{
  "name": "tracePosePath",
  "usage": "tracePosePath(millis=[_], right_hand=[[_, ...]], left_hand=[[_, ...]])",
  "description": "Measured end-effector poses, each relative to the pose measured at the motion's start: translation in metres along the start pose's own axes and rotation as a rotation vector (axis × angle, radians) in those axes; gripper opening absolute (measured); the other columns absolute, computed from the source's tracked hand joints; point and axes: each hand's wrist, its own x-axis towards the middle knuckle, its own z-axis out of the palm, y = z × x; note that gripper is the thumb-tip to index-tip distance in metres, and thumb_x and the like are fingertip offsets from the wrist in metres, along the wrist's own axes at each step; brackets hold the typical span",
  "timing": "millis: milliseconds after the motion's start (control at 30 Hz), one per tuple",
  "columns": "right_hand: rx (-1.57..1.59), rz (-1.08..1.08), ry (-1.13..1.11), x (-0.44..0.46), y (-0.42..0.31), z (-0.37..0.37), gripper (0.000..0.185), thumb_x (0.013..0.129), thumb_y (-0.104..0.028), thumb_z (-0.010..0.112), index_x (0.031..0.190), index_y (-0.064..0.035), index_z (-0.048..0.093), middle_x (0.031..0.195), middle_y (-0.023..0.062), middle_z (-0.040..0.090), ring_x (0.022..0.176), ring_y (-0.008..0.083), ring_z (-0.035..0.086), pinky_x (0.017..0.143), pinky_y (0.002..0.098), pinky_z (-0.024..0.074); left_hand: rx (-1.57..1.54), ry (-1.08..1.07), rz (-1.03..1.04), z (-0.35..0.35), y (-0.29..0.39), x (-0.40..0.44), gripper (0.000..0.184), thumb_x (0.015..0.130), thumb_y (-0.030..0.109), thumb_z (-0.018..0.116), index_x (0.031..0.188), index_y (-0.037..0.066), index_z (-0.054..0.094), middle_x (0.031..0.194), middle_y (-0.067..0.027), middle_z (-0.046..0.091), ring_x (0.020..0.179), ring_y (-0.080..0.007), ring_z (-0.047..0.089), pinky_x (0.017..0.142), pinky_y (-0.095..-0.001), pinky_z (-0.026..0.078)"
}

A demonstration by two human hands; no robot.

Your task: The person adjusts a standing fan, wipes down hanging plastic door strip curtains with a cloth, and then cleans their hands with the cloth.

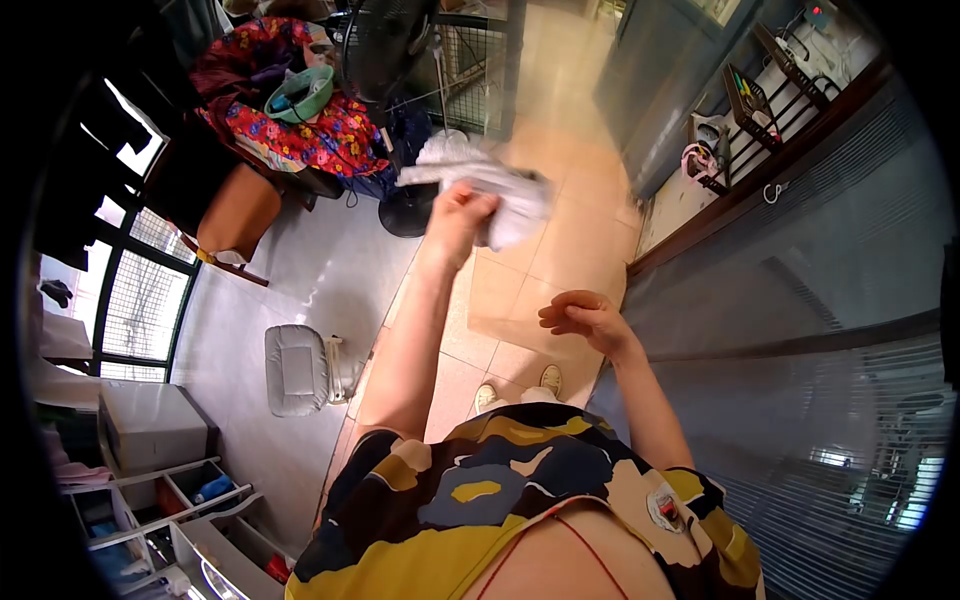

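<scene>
My left hand (463,222) is raised in front of me, its fingers closed on a white cloth (515,205). The cloth is bunched and blurred by motion, with loose folds spreading above and to the right of the fist. Lower and to the right, my right hand (585,320) holds nothing. Its fingers are loosely bent and apart from the thumb. Beyond the hands, a see-through sheet or pane with a faint edge seems to stand over the tiled floor (470,348); its exact extent is hard to tell.
A grey padded seat (297,370) lies on the left floor, near a brown chair (238,213). A black fan (385,45) stands ahead, beside a green basin (303,95) on floral fabric (345,140). Ribbed grey panels (800,260) and a rack (745,100) are to the right.
</scene>
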Motion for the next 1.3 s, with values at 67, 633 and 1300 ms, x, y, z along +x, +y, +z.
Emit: tracePosePath(millis=[67,633,1300], right_hand=[[0.012,-0.007,-0.025,0.001,0.003,-0.002,0.025,0.091,-0.01,0.055,0.115,-0.0008,0.059,0.112,0.018,0.065,0.102,0.0294,0.064,0.084,0.0362,0.0537],[-0.039,0.08,-0.052,-0.012,0.013,-0.005,0.032,0.09,-0.012,0.059,0.12,0.0001,0.057,0.116,0.0177,0.063,0.108,0.0285,0.062,0.088,0.0363,0.052],[-0.088,0.224,0.125,0.001,0.085,-0.026,0.026,0.093,-0.017,0.058,0.113,-0.0015,0.059,0.106,0.0159,0.067,0.094,0.0262,0.068,0.077,0.0338,0.056]], left_hand=[[-0.039,-0.006,0.09,0.016,-0.015,0.001,0.018,0.082,-0.004,0.065,0.099,0.002,0.064,0.091,-0.0016,0.065,0.079,-0.0085,0.059,0.072,-0.0225,0.048],[-0.273,-0.143,-0.281,-0.003,-0.008,0.011,0.033,0.08,0.006,0.072,0.111,-0.001,0.059,0.099,-0.0113,0.067,0.088,-0.0216,0.066,0.08,-0.0366,0.056],[0.0,0.028,-0.256,-0.031,-0.057,-0.034,0.054,0.079,0.024,0.077,0.118,-0.006,0.055,0.099,-0.0088,0.065,0.087,-0.0155,0.062,0.077,-0.0288,0.051]])
